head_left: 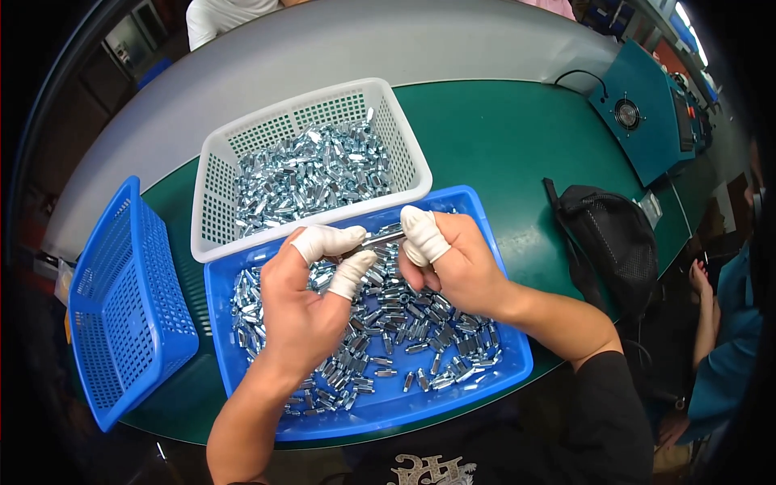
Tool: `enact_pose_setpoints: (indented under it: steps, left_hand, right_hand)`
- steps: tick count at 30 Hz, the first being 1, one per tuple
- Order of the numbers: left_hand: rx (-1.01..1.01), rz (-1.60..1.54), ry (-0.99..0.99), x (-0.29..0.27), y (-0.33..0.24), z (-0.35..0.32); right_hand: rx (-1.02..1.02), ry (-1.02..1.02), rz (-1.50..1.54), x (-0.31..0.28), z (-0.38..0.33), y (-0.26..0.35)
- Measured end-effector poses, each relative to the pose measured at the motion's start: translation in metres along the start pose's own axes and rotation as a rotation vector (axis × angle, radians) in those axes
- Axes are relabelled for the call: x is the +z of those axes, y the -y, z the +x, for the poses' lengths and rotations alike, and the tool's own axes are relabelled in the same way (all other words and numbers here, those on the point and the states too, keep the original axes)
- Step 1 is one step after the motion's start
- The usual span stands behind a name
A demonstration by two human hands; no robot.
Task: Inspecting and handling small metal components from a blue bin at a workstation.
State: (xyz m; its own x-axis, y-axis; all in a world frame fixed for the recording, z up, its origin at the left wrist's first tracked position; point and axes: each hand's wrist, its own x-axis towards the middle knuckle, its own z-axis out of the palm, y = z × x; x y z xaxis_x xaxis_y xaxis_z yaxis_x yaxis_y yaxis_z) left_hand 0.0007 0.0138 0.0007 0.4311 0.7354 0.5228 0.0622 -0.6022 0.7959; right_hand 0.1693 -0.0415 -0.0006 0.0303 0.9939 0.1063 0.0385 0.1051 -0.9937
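Over the near blue tray of loose metal spacers, left hand and right hand, fingertips cotted, each grip one end of a single spacer, apparently inspecting it; white basket of spacers lies far, empty blue basket left, black bag right on the green desk.

Small silver metal standoff, held level between both hands' capped fingertips, above blue tray of loose standoffs

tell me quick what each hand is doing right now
left hand: shut, pinching one end of a small metal part
right hand: shut, pinching its other end
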Motion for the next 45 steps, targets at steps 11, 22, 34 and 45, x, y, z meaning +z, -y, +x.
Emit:
enact_pose_setpoints:
  steps: [11,22,34,45]
  left_hand:
    - [-0.208,-0.136,0.169,-0.004,0.003,0.004]
    - [-0.151,-0.193,0.149,0.012,-0.007,0.002]
    - [0.118,0.06,-0.093,0.018,-0.005,0.003]
    - [0.238,0.126,0.034,0.017,-0.007,0.006]
  right_hand:
    - [0.078,-0.025,-0.022,-0.002,-0.001,-0.001]
    - [0.097,0.029,0.026,-0.004,-0.005,0.004]
    - [0.341,0.064,0.417,-0.011,0.003,-0.005]
    - [0.62,0.429,0.617,-0.02,0.007,-0.009]
